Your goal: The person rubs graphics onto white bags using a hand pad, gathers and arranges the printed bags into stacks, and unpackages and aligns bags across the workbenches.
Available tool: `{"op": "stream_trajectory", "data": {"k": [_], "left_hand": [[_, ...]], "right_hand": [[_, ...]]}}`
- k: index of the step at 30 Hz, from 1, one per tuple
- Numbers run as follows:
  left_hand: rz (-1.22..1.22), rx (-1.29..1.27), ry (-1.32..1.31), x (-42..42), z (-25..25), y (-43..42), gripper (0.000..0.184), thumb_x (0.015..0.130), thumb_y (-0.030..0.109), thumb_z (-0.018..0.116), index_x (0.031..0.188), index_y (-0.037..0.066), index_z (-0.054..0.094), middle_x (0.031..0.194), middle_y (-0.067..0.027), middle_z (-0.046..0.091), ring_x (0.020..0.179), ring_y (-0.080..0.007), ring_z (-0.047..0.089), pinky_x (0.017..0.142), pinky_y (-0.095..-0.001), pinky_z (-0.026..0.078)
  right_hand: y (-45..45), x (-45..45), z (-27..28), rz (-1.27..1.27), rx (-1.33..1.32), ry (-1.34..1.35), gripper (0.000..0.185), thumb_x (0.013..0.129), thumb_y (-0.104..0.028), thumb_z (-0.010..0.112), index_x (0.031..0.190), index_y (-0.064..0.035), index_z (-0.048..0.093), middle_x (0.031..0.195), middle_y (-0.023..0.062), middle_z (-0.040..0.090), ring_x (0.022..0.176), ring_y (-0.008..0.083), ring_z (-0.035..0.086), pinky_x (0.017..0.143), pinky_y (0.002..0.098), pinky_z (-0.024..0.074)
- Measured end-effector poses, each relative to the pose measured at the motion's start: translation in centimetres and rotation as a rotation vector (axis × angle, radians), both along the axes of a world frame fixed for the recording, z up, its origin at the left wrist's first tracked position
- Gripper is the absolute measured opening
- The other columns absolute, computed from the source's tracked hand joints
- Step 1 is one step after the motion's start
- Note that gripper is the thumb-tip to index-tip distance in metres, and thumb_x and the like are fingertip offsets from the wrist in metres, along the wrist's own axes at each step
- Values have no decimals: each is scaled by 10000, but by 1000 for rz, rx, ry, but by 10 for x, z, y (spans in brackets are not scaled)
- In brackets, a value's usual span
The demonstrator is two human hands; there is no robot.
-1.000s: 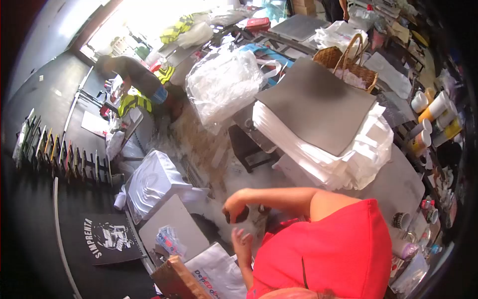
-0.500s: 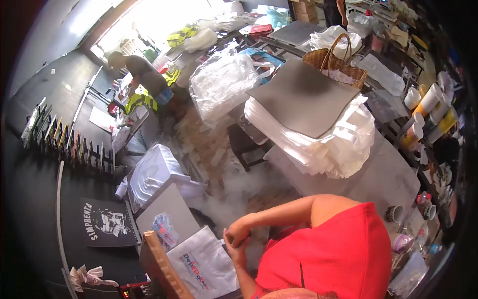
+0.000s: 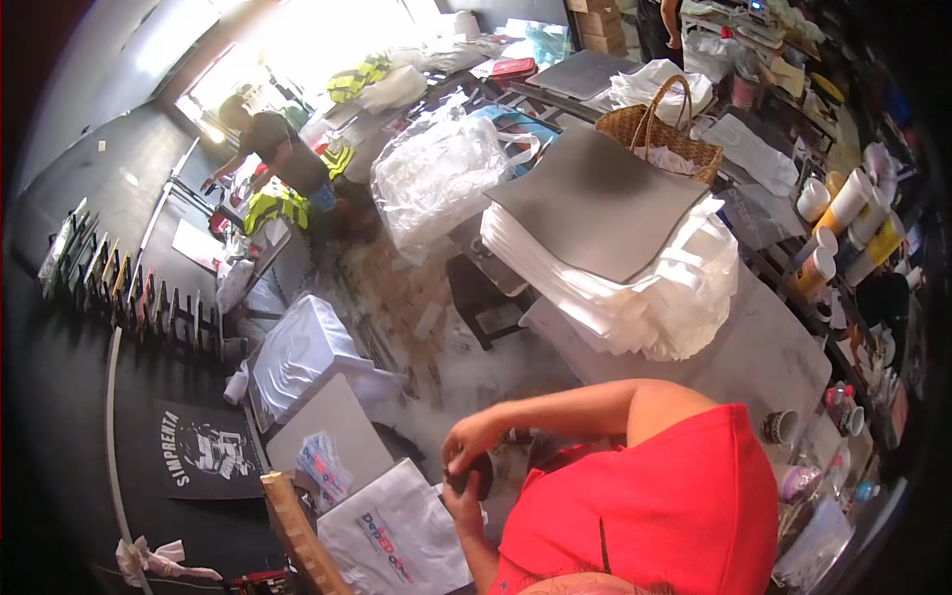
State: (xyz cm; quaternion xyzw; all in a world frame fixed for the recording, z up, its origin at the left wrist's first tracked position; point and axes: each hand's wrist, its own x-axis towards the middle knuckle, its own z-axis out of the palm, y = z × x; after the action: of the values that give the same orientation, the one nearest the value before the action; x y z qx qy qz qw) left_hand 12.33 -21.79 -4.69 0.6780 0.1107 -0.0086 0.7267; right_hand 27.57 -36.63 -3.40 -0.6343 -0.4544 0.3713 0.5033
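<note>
My left hand point(image 3: 462, 503) is closed around a dark, rounded object point(image 3: 481, 476), whose kind I cannot make out. Above it, my right hand point(image 3: 472, 438) reaches in with curled fingers that meet the object's edge. Just left of the hands lies a white printed bag or cloth point(image 3: 392, 531) with blue and red lettering. Beyond it, several small printed pieces point(image 3: 324, 468) lie on a grey board point(image 3: 332, 421).
A wooden bar point(image 3: 302, 535) borders the printed cloth. White sheets point(image 3: 635, 317) are piled under a grey mat point(image 3: 605, 203) on a table. A wicker basket point(image 3: 709, 164) stands behind. A white-draped stand point(image 3: 307, 352) is left; another person point(image 3: 283, 149) works at the back.
My hands have shifted slightly, and the dark object shows more between them. The view has tilted a little. The person at the back has stretched an arm out to the left.
</note>
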Motion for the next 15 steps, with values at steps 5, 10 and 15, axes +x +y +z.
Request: {"op": "stream_trajectory", "data": {"k": [5, 10, 15], "left_hand": [[497, 648, -153, -26, -5, 44, 297, 744, 52, 744, 999, -21, 610, 962, -111, 647, 887, -238, 604, 833, -345, 468], [1134, 1302, -137, -92, -74, 138, 432, 844, 197, 706, 1136, -70, 533, 1107, -241, 585, 1022, -405, 554, 904, -499, 421], [1201, 1484, 44, -104, -105, 191, 465, 789, 210, 750, 1121, -50, 554, 1089, -233, 583, 1030, -414, 537, 911, -499, 406]], "right_hand": [[-100, 74, -68, -487, -704, -443, 621, 796, -611, 614, 979, -23, 691, 901, 181, 696, 885, 345, 667, 762, 438, 529], [-172, 60, -103, -458, -1075, -325, 337, 770, -315, 664, 869, 3, 713, 937, 199, 689, 956, 347, 648, 768, 435, 542], [-200, 35, -162, -720, -1221, -195, 338, 744, -243, 669, 969, 7, 702, 1081, 188, 671, 997, 348, 645, 803, 436, 540]]}}
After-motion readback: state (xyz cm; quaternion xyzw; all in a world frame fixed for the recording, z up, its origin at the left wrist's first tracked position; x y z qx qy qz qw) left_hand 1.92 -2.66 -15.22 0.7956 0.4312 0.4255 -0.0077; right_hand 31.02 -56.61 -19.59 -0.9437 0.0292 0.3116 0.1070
